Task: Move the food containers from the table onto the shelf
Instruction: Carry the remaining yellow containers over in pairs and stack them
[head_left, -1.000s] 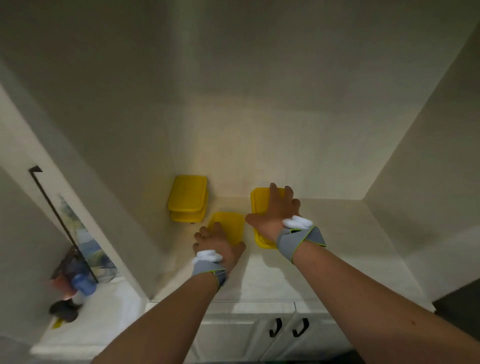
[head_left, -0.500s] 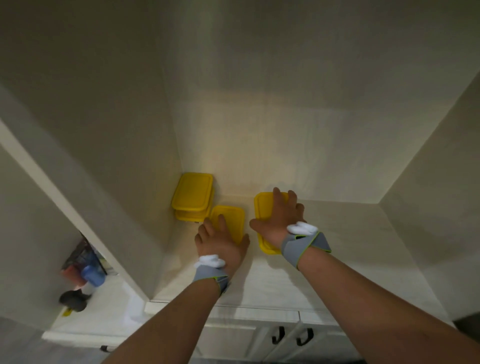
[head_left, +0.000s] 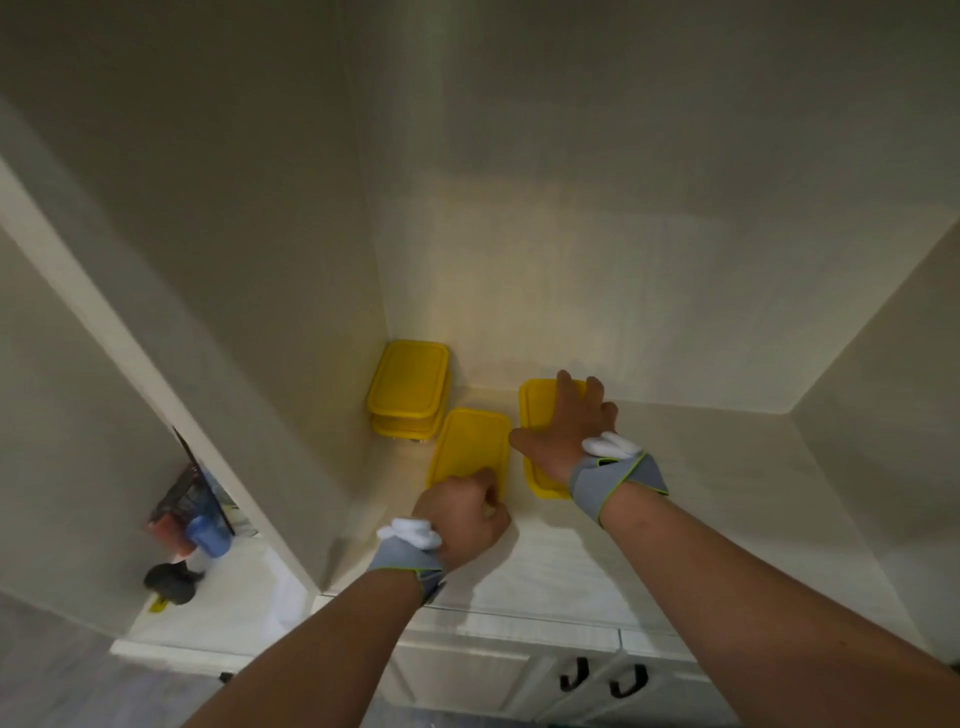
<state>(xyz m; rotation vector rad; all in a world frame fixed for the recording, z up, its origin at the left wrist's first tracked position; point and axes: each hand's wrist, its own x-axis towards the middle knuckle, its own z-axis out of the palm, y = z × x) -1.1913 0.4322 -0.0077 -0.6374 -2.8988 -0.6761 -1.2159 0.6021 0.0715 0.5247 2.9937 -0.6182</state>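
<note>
Several yellow lidded food containers lie on the white shelf (head_left: 675, 519). A stack of two (head_left: 408, 382) sits in the back left corner. A single middle container (head_left: 470, 447) lies in front of it, and my left hand (head_left: 462, 512) is at its near end with fingers curled on the lid's edge. A right container (head_left: 535, 410) lies beside it near the back wall. My right hand (head_left: 569, 431) rests flat on its lid, fingers spread and thumb out to the left. Both wrists wear grey bands.
The shelf bay has a side panel (head_left: 291, 415) on the left and walls behind and to the right. Cabinet doors with black handles (head_left: 602, 675) sit below. A lower left ledge holds a blue bottle (head_left: 208, 535) and a dark object (head_left: 169, 584).
My left hand slid back from lying flat on the middle container to its near end, fingers now curled. The right hand stays on the right container. The view shifted slightly.
</note>
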